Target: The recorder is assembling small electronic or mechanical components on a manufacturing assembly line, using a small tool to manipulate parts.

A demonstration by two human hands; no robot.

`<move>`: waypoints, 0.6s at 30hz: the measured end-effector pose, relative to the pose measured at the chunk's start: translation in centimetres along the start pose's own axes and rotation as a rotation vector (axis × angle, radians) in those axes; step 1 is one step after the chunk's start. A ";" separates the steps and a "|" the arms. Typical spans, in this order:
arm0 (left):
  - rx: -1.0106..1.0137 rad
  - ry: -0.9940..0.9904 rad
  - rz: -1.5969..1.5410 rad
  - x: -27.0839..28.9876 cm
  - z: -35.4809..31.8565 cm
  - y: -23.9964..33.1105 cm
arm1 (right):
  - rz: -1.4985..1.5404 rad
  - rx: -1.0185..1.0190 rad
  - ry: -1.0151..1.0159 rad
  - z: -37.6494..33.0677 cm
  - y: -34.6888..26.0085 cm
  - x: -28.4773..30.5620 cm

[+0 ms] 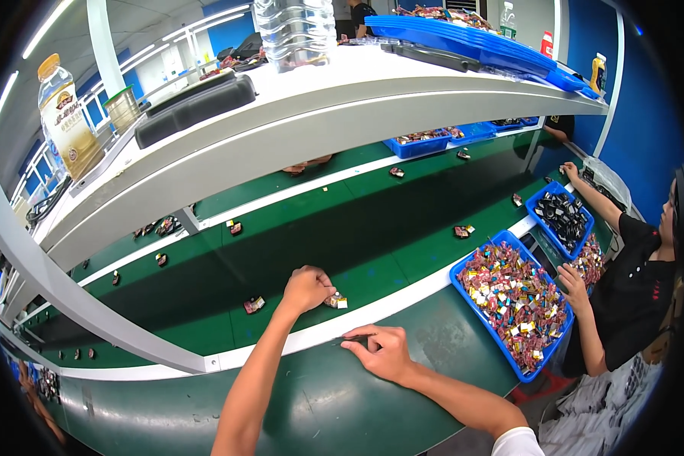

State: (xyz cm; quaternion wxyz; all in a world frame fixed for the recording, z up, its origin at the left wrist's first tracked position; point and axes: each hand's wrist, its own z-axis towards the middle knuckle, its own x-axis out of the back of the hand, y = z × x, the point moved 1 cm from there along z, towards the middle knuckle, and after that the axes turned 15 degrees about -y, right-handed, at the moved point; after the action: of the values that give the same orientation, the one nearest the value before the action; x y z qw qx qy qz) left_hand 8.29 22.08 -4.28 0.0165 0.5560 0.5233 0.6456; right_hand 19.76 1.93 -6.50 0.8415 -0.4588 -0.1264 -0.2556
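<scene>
Left hand (306, 289): reached out over the green conveyor belt (296, 251), fingers curled together and pinching a small red-and-white component (336, 301), which lies on the belt just at the fingertips, near the white rail (403, 300) that edges the belt.

Right hand (380, 351): resting on the dark green worktop (319, 395) on the near side of the rail, fingers pressed together on a thin dark tool (347, 338), its kind too small to tell, that lies flat with its tip pointing left.

On the belt, near the left hand: one small red-and-dark piece (254, 305) just to its left; further pieces scattered singly and well apart up the belt, among them one pair (463, 231) to the right.

Right of both hands: large blue bin (509, 361), rectangular, filled with small red, white and yellow pieces, standing at the worktop's end. Beyond it, a smaller blue bin (543, 199) of dark pieces. A co-worker in a black shirt (634, 296) stands beside them, one hand at the large bin's edge.

Far side of the belt: flat blue trays (418, 144) with mixed pieces.

Overhead: white shelf (319, 106) curving across the view. On it, from left: yellow-capped bottle (64, 114) with a pale label; small tin with a green lid (121, 109); black trays (194, 106); clear ribbed water bottle (295, 30); stacked blue trays (471, 42); a red container and a yellow-topped bottle at the far right end.
</scene>
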 end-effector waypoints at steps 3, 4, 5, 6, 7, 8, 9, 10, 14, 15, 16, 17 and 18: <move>0.066 0.030 -0.138 0.2 -2.7 0.0 | 0.017 -0.077 -0.014 0.0 -0.3 0.2; 0.116 0.072 -0.220 0.4 -4.3 -0.1 | 0.027 -0.070 -0.022 0.2 -0.6 0.1; 0.115 0.119 -0.222 0.4 -5.5 0.1 | 0.088 -0.082 0.002 0.4 -0.7 0.2; 0.119 0.117 -0.225 0.1 -6.4 0.1 | 0.148 -0.095 0.025 0.4 -0.7 0.3; 0.110 0.194 -0.402 -0.4 -7.5 0.0 | 0.187 -0.105 0.009 0.5 -0.3 0.3; 0.099 0.273 -0.578 -1.0 -8.5 0.0 | 0.278 -0.133 0.027 0.5 -0.1 0.6; 0.055 0.263 -0.721 -1.7 -9.4 0.1 | 0.436 -0.259 0.009 0.2 -0.1 1.1; 0.010 0.297 -0.810 -2.5 -10.6 0.0 | 0.604 -0.381 -0.023 0.5 -0.7 1.3; -0.040 0.279 -0.969 -5.6 -11.9 0.4 | 0.762 -0.401 -0.024 1.2 -1.2 1.7; -0.071 0.279 -0.977 -6.1 -12.0 0.7 | 0.761 -0.407 -0.032 0.9 -0.9 1.5; -0.102 0.277 -0.982 -6.4 -12.0 1.0 | 0.698 -0.354 -0.014 0.7 -0.5 1.2; -0.098 0.279 -0.987 -6.8 -11.9 1.1 | 0.634 -0.300 0.005 0.6 -0.3 1.1; -0.113 0.273 -0.976 -7.2 -11.9 1.2 | 0.634 -0.305 0.001 0.4 -0.4 1.1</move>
State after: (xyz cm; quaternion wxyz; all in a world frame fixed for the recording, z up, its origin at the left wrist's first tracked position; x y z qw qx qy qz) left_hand 2.93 9.35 -6.54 0.2774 0.1557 0.6838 0.6567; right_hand 20.44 1.79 -5.49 0.8008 -0.5957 0.0622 0.0022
